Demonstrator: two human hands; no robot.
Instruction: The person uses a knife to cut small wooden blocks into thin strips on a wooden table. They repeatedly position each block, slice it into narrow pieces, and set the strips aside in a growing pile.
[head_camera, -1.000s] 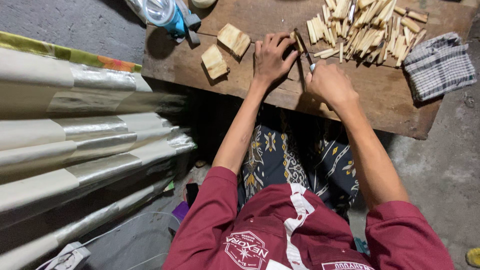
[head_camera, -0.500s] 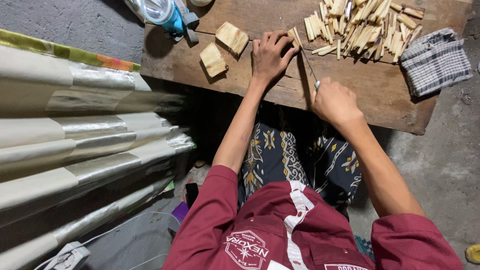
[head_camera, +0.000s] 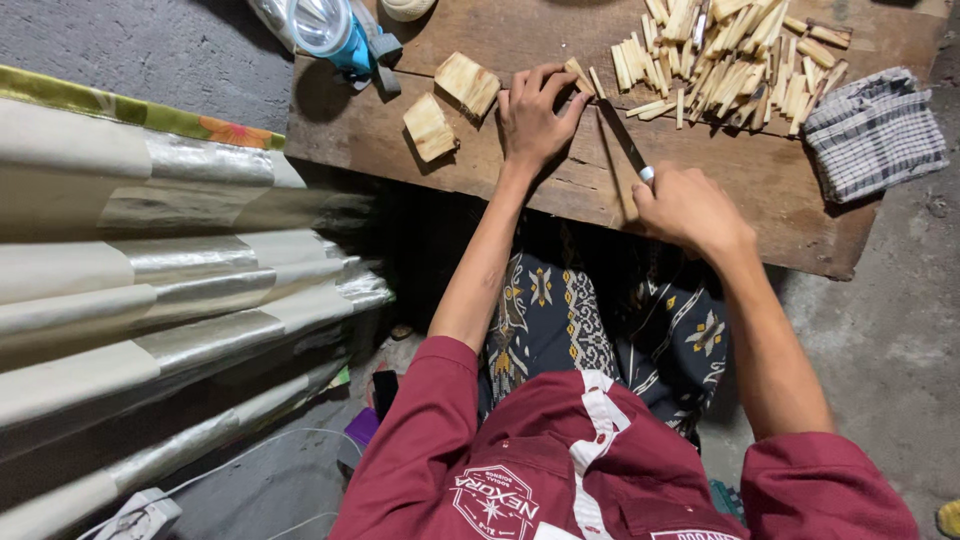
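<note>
Near the top centre of the frame the left hand (head_camera: 535, 112) lies on the wooden bench (head_camera: 770, 190), its fingers curled and pinching a small wood piece (head_camera: 578, 76) against the board. Right of it and slightly lower, the right hand (head_camera: 690, 208) is closed in a fist around the handle of a knife (head_camera: 624, 140), whose dark blade runs up and left across the bench with its tip close beside the pinched piece. Just left of the left hand lie two pale wood blocks (head_camera: 450, 105), one touching distance from the fingers, the other a little lower and further left. In the upper right a heap of split wood sticks (head_camera: 725, 55) spreads over the bench, and right of that a folded checked cloth (head_camera: 875, 135) rests near the bench's edge. At the top left edge a clear and blue plastic bottle (head_camera: 320, 28) lies on its side. Rolls of silvery sheet material (head_camera: 150, 290) fill the left half of the frame, below the bench level.
</note>
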